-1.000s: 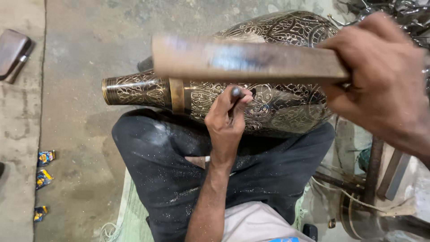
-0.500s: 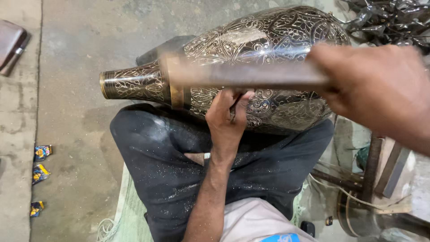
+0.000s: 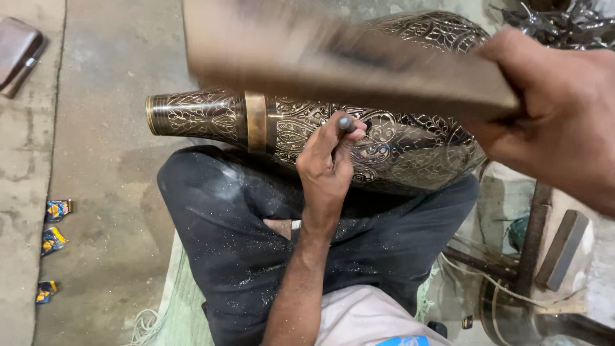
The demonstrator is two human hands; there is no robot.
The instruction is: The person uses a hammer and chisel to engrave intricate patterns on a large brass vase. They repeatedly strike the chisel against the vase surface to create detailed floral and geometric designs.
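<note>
— Concrete floor (image 3: 115,128) all round, green mat (image 3: 186,301) underneath; nearest is the dusty trouser leg (image 3: 243,224). What's resting on it?

— An engraved brass vase (image 3: 384,141) lying on its side across the lap, neck to the left. The left hand (image 3: 330,160) has its fingers closed round a small chisel (image 3: 346,123), tip on the vase wall.

— And beyond?

— The right hand (image 3: 564,115) is clamped on a wooden mallet (image 3: 346,61), blurred mid-swing above the chisel. A glancing blow could skid the tip across the pattern, or land on the knuckles
</note>
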